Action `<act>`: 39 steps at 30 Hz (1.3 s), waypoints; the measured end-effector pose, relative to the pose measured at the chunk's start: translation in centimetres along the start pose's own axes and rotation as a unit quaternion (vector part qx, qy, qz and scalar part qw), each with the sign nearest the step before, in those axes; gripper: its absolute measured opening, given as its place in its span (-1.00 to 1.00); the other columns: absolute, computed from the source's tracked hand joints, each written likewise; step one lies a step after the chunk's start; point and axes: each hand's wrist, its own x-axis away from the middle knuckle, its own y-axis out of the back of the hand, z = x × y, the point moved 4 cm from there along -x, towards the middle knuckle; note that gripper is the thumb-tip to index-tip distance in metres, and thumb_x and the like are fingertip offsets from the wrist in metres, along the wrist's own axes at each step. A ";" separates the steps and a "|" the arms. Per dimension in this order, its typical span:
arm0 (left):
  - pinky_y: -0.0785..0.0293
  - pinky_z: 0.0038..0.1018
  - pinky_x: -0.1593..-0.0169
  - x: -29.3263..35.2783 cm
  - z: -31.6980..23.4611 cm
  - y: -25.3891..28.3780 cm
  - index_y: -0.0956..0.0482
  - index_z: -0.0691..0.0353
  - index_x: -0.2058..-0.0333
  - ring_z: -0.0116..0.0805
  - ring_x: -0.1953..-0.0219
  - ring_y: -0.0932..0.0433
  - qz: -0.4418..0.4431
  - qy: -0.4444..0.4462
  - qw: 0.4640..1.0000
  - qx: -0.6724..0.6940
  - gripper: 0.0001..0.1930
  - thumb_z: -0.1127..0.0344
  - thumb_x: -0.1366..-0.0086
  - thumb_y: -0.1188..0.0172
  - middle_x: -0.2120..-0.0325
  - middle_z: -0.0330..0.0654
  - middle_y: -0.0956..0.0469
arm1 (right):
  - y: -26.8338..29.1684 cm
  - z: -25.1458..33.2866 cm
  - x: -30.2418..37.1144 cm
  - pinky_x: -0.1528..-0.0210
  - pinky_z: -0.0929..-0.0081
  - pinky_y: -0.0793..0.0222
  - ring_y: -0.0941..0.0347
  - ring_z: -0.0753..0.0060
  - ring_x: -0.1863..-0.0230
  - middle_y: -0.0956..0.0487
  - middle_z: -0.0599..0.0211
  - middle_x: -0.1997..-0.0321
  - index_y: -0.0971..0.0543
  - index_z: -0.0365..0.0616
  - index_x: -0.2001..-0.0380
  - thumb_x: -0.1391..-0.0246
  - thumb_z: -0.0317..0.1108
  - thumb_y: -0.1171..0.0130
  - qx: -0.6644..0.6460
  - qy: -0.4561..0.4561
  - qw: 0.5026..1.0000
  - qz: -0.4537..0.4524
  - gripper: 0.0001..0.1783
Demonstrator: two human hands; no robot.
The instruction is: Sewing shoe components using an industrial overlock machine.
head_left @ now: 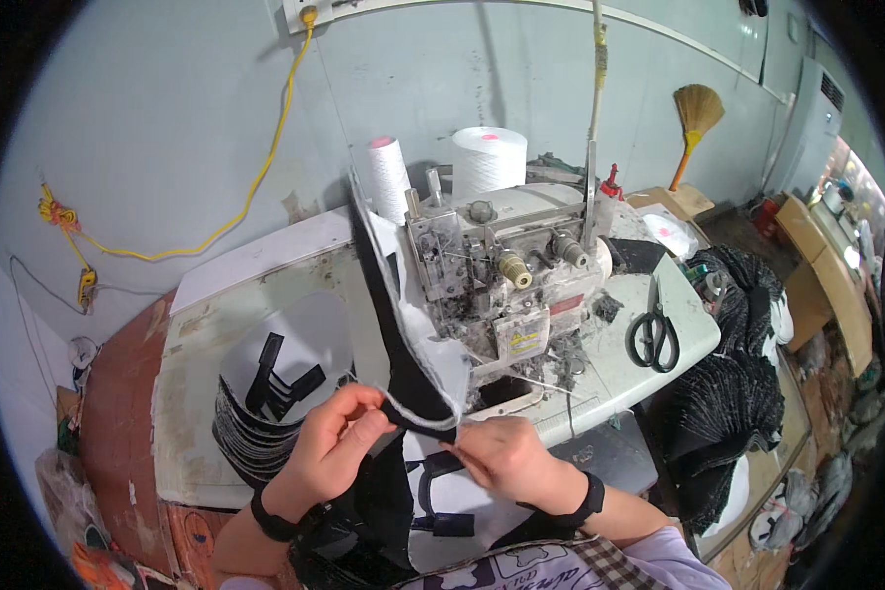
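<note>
A black fabric piece with a white lining (400, 359) stands curved in front of me, against the left side of a dusty overlock sewing machine (523, 324). My left hand (336, 444) pinches its near edge between thumb and fingers. A little to the right, my right hand (506, 458) has its fingers closed on the same edge, so a short stretch is held between the two hands. More black and white fabric with black tabs (454, 523) lies below, over my lap. Left of my left hand sits a curved stack of black-edged pieces (251, 442) with black straps on top.
Black-handled scissors (652, 341) lie right of the machine. White thread cones (490, 157) stand behind it, with a red-topped bottle (612, 185). At the right is a pile of black fabric pieces (723, 413). A yellow cord (265, 182) hangs along the wall.
</note>
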 end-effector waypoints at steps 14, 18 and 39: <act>-0.43 -0.52 0.01 -3.0 1.2 1.5 -0.48 0.28 0.12 -0.46 0.12 -0.52 -0.151 0.028 0.949 0.276 -0.63 0.12 -0.48 0.20 0.19 -0.15 -0.56 | -0.6 -3.5 0.0 0.46 0.33 -0.41 -0.49 0.14 0.53 -0.54 0.17 0.51 -0.51 -0.21 0.05 0.23 -0.63 -0.15 0.007 -0.026 0.997 -0.073 -0.47; -0.40 -0.66 0.22 -4.7 2.9 3.4 -0.51 0.29 0.14 -0.64 0.28 -0.45 -0.218 -0.004 0.961 0.168 -0.68 0.20 -0.47 0.16 0.29 -0.28 -0.53 | -0.7 -3.3 -0.2 0.47 0.33 -0.39 -0.47 0.18 0.54 -0.51 0.21 0.54 -0.50 -0.21 0.03 0.27 -0.68 -0.12 0.014 -0.009 0.996 -0.092 -0.43; -0.44 -0.45 0.41 -3.2 3.5 2.5 -0.54 0.36 0.27 -0.45 0.51 -0.52 -0.144 -0.087 0.954 -0.247 -0.78 0.29 -0.27 -0.19 0.46 -0.20 -0.59 | 0.4 -4.5 1.7 0.09 0.25 -0.39 -0.49 0.12 0.15 -0.55 0.11 0.22 -0.53 -0.20 0.21 0.13 -0.21 -0.35 0.009 -0.187 0.982 -0.003 -0.58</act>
